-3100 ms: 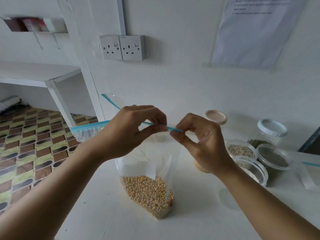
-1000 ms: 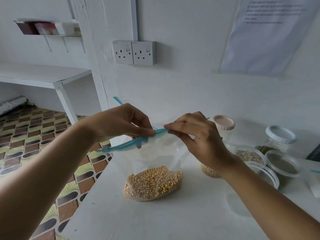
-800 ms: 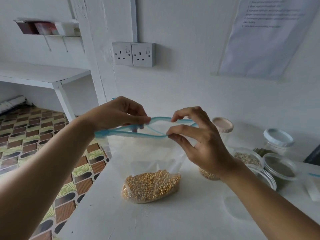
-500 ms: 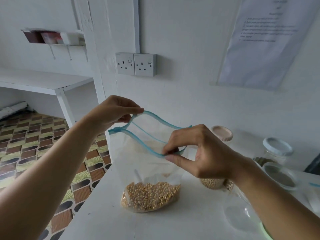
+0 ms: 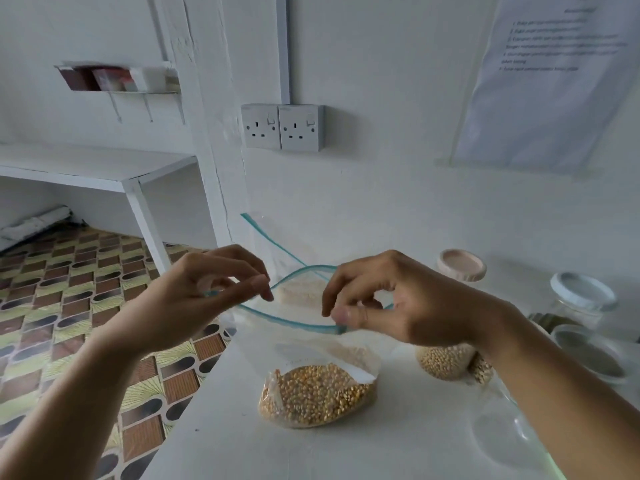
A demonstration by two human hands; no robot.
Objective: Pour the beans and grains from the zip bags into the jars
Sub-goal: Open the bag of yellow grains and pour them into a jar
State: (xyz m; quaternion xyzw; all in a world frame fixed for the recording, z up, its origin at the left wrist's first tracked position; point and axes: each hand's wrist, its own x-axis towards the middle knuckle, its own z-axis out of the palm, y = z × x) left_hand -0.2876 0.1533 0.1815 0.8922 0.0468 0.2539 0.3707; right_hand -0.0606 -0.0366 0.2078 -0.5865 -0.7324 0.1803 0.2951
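- Where's the corn (image 5: 317,396)?
- In the zip bag (image 5: 304,344), standing open on the white table (image 5: 346,455).
- Who holds it?
- The left hand (image 5: 207,299) pinches its rim at nine o'clock, the right hand (image 5: 398,306) at three. A grain jar (image 5: 440,362) stands just past that.

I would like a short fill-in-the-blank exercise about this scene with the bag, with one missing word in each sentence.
1. The left hand and the right hand pinch the rim of the zip bag, whose mouth is ___.
2. The yellow kernels lie at the ___ of the bag.
3. The double socket is fixed on the ___.
Missing words: open; bottom; wall.
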